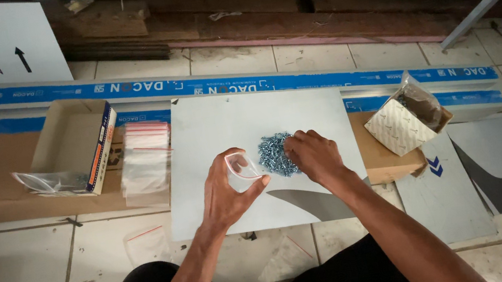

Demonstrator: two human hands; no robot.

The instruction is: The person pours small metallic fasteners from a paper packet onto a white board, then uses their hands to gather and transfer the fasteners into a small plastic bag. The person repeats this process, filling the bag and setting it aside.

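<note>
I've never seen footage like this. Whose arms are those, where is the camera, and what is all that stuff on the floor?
There is no machine here: a person sits on a tiled floor, and the single camera is worn on their head, looking down at their own two bare hands.

In front of them lies a pale flat board with a pile of small silvery screws on it. The left hand holds a small clear zip bag open beside the pile. The right hand rests on the pile, its fingers in the screws.

To the left lie a stack of empty zip bags and an open cardboard box. To the right stands another open box with a plastic liner.
</note>
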